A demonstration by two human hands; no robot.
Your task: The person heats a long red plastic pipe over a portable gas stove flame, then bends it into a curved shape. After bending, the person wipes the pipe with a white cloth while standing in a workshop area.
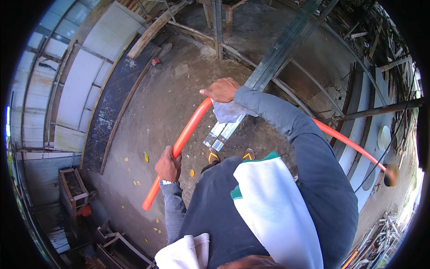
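My left hand [169,165] is closed around the long orange pipe [192,121], near the end that points down-left. Higher up, my right hand [221,89] grips the pipe with a pale grey cloth [228,112] hanging beneath the fingers. The pipe passes behind my right arm and shows again on the right, running down to a blurred tan shape that I cannot make out. Long galvanized metal channels [270,60] run diagonally under my right hand and end near my sandalled feet. A white towel [277,206] lies over my clothing.
A concrete floor [123,157] has scattered yellow leaves. White panels [85,85] and a dark board [107,112] line the left, wooden crates [74,188] the lower left. Metal posts [218,36] and rails stand ahead and right. Piled scrap [380,237] lies at lower right.
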